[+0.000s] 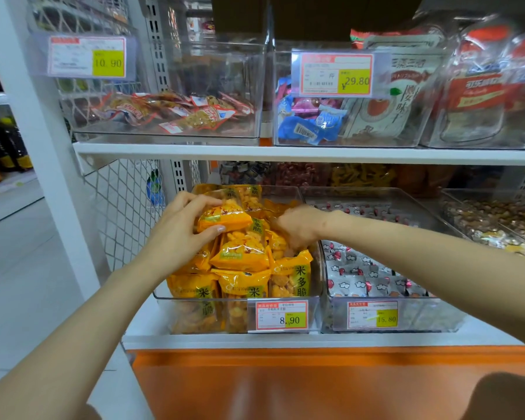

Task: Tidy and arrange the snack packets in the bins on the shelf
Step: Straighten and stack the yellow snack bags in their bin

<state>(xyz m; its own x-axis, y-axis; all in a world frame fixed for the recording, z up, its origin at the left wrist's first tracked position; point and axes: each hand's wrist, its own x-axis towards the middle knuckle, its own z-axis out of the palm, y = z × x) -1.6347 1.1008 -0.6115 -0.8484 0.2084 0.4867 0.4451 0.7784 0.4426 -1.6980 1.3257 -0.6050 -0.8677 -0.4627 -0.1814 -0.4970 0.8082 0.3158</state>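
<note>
A clear plastic bin (314, 310) on the lower shelf is full of several yellow-orange snack packets (243, 256). My left hand (176, 228) grips one yellow packet (223, 218) at the top of the pile, thumb under it and fingers over it. My right hand (299, 225) reaches down into the right side of the same bin, its fingers curled among the packets and mostly hidden; what they hold cannot be seen.
Right of it stands a bin of grey packets (367, 277), then bins of loose sweets (491, 219). The upper shelf (285, 153) carries clear bins with red-orange packets (170, 112) and blue packets (312, 124). A white post (43, 140) and mesh panel (125, 204) stand at left.
</note>
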